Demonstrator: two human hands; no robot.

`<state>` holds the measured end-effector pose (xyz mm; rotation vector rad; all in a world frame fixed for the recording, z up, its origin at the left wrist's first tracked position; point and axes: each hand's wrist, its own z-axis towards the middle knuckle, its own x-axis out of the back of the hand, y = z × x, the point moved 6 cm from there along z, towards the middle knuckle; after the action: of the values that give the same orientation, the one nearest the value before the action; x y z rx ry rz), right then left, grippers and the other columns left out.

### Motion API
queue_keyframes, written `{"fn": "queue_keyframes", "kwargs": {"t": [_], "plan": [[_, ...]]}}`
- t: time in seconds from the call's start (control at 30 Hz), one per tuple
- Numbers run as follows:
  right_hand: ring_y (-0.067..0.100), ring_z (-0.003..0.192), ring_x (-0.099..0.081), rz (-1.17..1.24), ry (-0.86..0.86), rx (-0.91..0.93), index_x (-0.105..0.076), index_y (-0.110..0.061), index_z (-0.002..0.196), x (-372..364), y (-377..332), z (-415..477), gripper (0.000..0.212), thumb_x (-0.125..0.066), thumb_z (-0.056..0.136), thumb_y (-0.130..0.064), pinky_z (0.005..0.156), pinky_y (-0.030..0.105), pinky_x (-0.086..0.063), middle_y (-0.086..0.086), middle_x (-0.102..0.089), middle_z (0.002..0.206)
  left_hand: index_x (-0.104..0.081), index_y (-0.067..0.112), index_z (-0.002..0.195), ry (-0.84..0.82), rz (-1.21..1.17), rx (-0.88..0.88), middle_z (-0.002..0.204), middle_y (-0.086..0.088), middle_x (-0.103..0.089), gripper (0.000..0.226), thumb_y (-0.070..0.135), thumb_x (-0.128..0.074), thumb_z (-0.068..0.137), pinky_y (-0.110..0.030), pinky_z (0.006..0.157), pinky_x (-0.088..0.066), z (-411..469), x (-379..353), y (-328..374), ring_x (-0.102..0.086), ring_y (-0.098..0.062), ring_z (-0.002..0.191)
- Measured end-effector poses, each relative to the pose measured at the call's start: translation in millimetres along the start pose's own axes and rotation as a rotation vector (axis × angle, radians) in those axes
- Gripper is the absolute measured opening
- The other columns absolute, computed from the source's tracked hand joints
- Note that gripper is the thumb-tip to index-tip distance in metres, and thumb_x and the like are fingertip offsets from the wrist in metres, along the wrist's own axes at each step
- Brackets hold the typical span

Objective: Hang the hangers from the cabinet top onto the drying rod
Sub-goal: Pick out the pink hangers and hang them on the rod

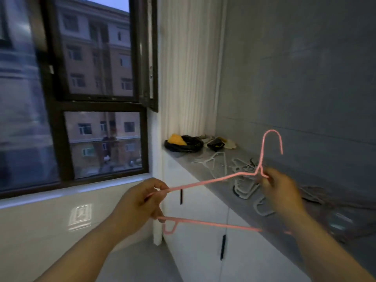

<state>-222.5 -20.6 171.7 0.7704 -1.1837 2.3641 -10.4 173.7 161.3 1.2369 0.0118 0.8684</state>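
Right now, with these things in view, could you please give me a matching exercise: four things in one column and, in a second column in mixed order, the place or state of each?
Things
1. pink hanger
2. white hangers
3. black bag
4. right hand

Places or states
a. lying loose on the cabinet top
b. at the far end of the cabinet top, near the curtain
c. pinching the pink hanger's neck
d. held in the air, one corner pinched by the left hand

Pairs: 1-d, 2-a, 3-b, 4-c
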Motion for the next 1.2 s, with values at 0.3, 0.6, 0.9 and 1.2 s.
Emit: {"fn": "queue_keyframes", "kwargs": {"t": [0.3,0.6,0.9,1.2], "plan": [[0.012,0.072,-0.055,0.178,-0.293,0.334,-0.048,-0.034,0.060,-82,-185,-46,0.037,-0.050,0.094,-0.019,0.062,0.025,-0.039,-0.010,-0.060,0.069,-0.047,0.043,0.074,0.046,0.504,0.161,0.073,0.015,-0.059,0.021,0.033,-0.045,0.092,-0.013,0.069,-0.049,-88,147,2,-0.060,0.000,0.070],[0.020,0.080,-0.055,0.325,-0.502,0.616,-0.069,-0.015,0.098,-174,-399,-154,0.017,-0.055,0.092,-0.024,0.061,0.025,-0.036,0.002,-0.059,0.079,-0.046,0.044,0.079,0.264,0.757,0.269,0.070,0.014,-0.057,0.027,0.022,-0.042,0.094,-0.028,0.074,-0.053,-188,315,-14,-0.058,-0.006,0.060],[0.026,0.109,-0.057,0.476,-0.500,0.991,-0.062,-0.018,0.117,-241,-615,-276,0.028,-0.056,0.091,-0.022,0.087,0.031,-0.043,0.006,-0.066,0.115,-0.064,0.029,0.107,0.760,1.007,0.421,0.083,0.011,-0.065,0.022,0.021,-0.052,0.090,-0.022,0.066,-0.047,-336,515,-16,-0.059,-0.001,0.056],[0.029,0.066,-0.069,0.560,0.135,1.425,-0.072,-0.005,0.077,-191,-762,-347,0.026,-0.063,0.054,-0.015,0.056,0.037,-0.056,0.010,-0.071,0.074,-0.067,0.021,0.109,1.123,1.141,0.587,0.083,-0.002,-0.069,0.024,0.016,-0.054,0.089,-0.033,0.069,-0.052,-453,609,16,-0.066,-0.025,0.073]]}}
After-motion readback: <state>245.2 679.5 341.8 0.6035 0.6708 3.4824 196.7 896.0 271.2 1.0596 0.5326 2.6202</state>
